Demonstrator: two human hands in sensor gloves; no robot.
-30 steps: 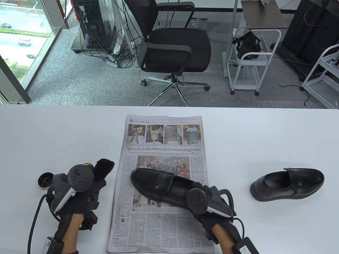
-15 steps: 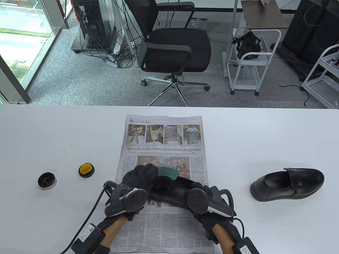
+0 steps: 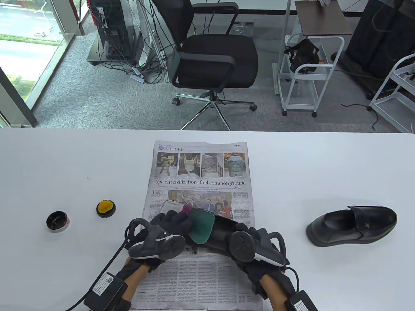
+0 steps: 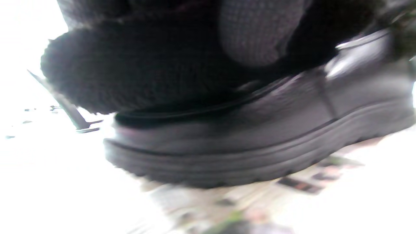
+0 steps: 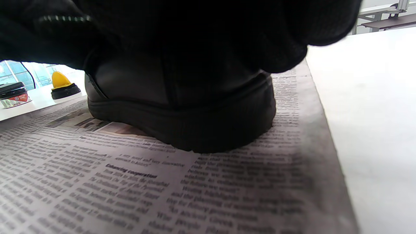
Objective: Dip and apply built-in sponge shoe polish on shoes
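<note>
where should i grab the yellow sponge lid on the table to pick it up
Take the yellow sponge lid by its black rim, from above. It sits free on the table with the yellow sponge dome facing up, so pinching the low round rim on opposite sides likely keeps the fingers off the sponge.

A newspaper [image 3: 201, 181] is being carried mid-surface [image 3: 324, 168], a shoe [image 3: 223, 231] lying on it. Left of it, a jar [image 3: 57, 221] and cap [image 3: 105, 208] are sitting; right, another shoe [image 3: 351, 225].
</note>
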